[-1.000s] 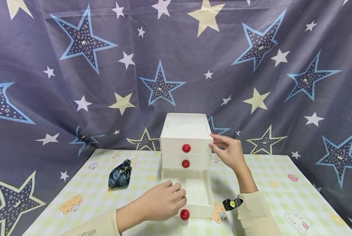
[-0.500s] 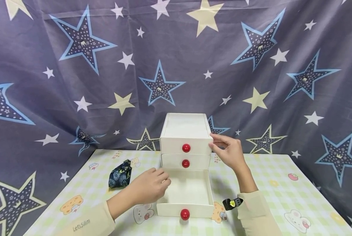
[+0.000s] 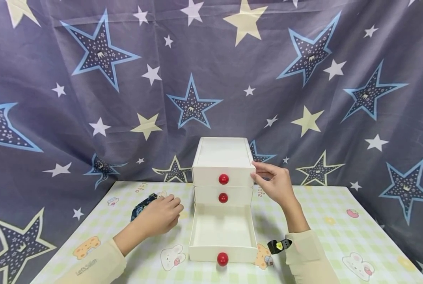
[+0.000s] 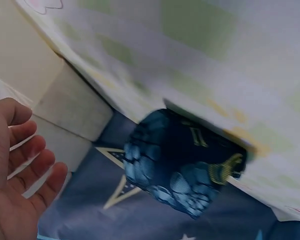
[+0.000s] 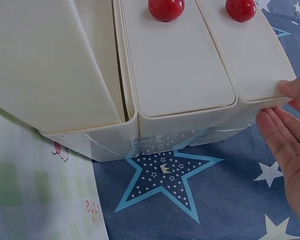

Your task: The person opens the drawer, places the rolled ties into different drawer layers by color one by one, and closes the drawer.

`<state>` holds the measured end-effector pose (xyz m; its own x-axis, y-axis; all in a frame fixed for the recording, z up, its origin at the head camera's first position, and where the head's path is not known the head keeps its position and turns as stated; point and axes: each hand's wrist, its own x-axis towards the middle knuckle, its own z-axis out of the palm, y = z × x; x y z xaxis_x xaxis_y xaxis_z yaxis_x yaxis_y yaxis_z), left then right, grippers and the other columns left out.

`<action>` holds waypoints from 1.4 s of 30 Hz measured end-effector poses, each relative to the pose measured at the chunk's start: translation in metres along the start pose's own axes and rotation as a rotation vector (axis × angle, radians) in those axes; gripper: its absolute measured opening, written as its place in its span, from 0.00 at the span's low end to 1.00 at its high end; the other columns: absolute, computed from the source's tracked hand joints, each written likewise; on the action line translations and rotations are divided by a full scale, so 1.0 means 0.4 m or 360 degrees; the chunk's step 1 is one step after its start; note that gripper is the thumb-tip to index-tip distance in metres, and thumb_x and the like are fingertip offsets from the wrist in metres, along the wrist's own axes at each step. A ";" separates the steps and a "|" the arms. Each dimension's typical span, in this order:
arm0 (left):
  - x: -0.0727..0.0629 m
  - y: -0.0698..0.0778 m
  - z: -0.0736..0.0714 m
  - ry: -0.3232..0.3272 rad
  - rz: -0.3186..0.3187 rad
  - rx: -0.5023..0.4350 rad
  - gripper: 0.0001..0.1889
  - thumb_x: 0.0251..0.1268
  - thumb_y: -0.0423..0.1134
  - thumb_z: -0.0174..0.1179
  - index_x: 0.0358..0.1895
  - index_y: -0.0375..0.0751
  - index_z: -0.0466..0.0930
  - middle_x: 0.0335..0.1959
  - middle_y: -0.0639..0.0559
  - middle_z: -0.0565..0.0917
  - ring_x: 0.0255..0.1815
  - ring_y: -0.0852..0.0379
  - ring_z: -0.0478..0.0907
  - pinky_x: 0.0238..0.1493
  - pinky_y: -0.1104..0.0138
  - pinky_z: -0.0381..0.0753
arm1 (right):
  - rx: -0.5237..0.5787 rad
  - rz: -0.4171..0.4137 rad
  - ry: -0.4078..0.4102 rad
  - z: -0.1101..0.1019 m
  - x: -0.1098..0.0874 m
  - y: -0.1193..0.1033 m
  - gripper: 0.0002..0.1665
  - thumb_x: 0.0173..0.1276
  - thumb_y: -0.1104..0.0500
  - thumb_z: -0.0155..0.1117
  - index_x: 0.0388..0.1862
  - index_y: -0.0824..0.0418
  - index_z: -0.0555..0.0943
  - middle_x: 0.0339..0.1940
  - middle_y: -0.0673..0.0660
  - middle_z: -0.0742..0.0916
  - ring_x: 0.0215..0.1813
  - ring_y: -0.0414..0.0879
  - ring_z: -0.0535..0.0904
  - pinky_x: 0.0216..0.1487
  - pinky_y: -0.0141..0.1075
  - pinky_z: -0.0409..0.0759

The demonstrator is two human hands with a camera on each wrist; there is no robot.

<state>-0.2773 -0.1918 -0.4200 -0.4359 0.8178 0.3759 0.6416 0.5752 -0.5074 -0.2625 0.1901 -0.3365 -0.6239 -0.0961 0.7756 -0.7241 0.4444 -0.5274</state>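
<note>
A white cabinet (image 3: 225, 152) has three stacked drawers with red knobs. Its bottom drawer (image 3: 204, 254) is pulled out and shows a bare inside; the upper two are closed. At the cabinet's top right front corner, my right hand (image 3: 275, 183) grips the edge, thumb on the front and fingers against the side (image 5: 290, 135). My left hand (image 3: 159, 216) hovers left of the drawer, fingers loosely curled around nothing. Behind it, partly covered in the head view, lies a dark blue patterned fabric bundle (image 4: 185, 160) with yellow marks, apart from the fingers.
A checked cloth printed with cartoon figures covers the table (image 3: 339, 221). Near my right sleeve is a small black object with a yellow patch (image 3: 279, 245). A dark curtain with stars (image 3: 211, 59) hangs behind the table.
My left hand has moved left, away from the pulled-out bottom drawer, to beside the fabric bundle. My right hand keeps its hold on the cabinet corner.
</note>
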 end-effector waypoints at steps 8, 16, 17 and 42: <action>-0.044 -0.045 0.023 -0.0022 -0.0106 0.0024 0.08 0.60 0.42 0.67 0.37 0.45 0.79 0.35 0.52 0.76 0.34 0.52 0.72 0.31 0.60 0.79 | -0.0008 -0.0007 0.0004 0.001 0.000 0.006 0.19 0.60 0.77 0.73 0.52 0.74 0.86 0.40 0.69 0.90 0.39 0.61 0.89 0.41 0.46 0.88; -0.091 -0.077 0.037 -0.0072 -0.0307 -0.0111 0.11 0.60 0.42 0.69 0.40 0.43 0.80 0.39 0.50 0.79 0.37 0.50 0.74 0.29 0.59 0.79 | 0.0004 0.0008 0.0000 0.001 -0.001 0.001 0.19 0.60 0.77 0.73 0.52 0.74 0.86 0.42 0.69 0.90 0.40 0.61 0.89 0.42 0.47 0.88; -0.097 -0.079 0.038 -0.0075 -0.0332 -0.0132 0.12 0.60 0.42 0.69 0.41 0.42 0.80 0.39 0.50 0.79 0.37 0.50 0.74 0.29 0.59 0.79 | 0.0011 0.0006 -0.0002 0.001 0.000 0.001 0.19 0.60 0.77 0.73 0.52 0.74 0.86 0.42 0.69 0.90 0.40 0.61 0.89 0.42 0.49 0.88; -0.173 -0.117 0.047 -0.0443 -0.0522 -0.0344 0.44 0.47 0.62 0.77 0.61 0.32 0.78 0.53 0.38 0.77 0.50 0.40 0.77 0.50 0.47 0.82 | 0.0009 -0.0016 0.0013 0.001 -0.003 0.006 0.19 0.60 0.77 0.73 0.52 0.74 0.86 0.41 0.68 0.90 0.39 0.61 0.89 0.41 0.38 0.88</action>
<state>-0.2890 -0.2749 -0.4366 -0.7708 0.5849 0.2524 0.5456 0.8107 -0.2125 -0.2636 0.1907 -0.3387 -0.6143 -0.0931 0.7835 -0.7318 0.4387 -0.5216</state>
